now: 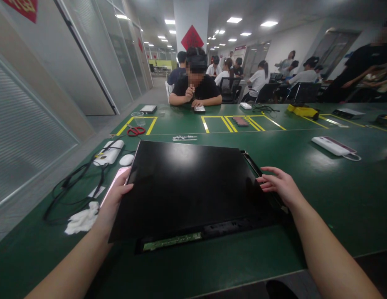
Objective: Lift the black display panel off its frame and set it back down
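Observation:
A glossy black display panel [187, 187] lies tilted and askew over a dark frame [254, 164], its left side raised. Along the near side, a green circuit board strip [172, 241] shows in the frame below it. My left hand [117, 193] grips the panel's left edge, thumb on top and the other fingers hidden underneath. At the opposite edge is my right hand [279, 182], its fingers stretched out and apart, with the tips at the panel's right border; whether they press on it I cannot tell. Beside my left hand lies a pink phone-like slab [114, 185], partly covered.
Black cables [84, 170], a white box [109, 153] and crumpled white gloves [82, 218] lie left on the green table [346, 199]. Red scissors [136, 131] and a clear cup [139, 119] stand farther back. A white power strip [333, 146] is right. Opposite sits a person [195, 91].

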Demonstrator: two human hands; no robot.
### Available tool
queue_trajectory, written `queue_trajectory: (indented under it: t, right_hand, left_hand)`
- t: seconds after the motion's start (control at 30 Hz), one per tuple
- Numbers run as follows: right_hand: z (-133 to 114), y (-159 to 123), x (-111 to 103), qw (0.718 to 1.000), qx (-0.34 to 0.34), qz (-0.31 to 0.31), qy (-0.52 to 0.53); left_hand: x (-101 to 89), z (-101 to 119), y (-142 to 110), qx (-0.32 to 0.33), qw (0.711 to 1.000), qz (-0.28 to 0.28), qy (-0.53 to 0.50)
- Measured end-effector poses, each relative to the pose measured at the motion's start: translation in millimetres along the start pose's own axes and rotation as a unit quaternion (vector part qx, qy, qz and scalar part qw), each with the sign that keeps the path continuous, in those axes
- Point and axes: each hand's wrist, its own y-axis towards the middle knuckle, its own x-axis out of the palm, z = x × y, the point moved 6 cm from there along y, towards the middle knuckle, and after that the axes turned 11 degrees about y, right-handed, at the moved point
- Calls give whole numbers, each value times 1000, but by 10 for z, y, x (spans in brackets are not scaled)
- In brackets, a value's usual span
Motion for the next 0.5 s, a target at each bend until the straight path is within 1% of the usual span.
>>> queue_trajectory:
  t: [0.07, 0.17, 0.27, 0.33, 0.5]
  right_hand:
    - [-3, 10, -37, 1000, -4, 19, -18]
    - [-6, 26, -106, 998, -9, 50, -47]
    - [-2, 43, -158, 995, -11, 70, -72]
    - [7, 57, -174, 993, -13, 75, -87]
    - [45, 95, -182, 992, -25, 70, -99]
  left_hand:
    - [38, -58, -2, -7, 1000, -8, -5]
    - [153, -114, -138, -25, 999, -28, -13]
    - [270, -158, -305, -77, 995, -65, 0]
    - [306, -162, -370, -102, 992, -80, 13]
    - [317, -132, -382, -111, 991, -74, 23]
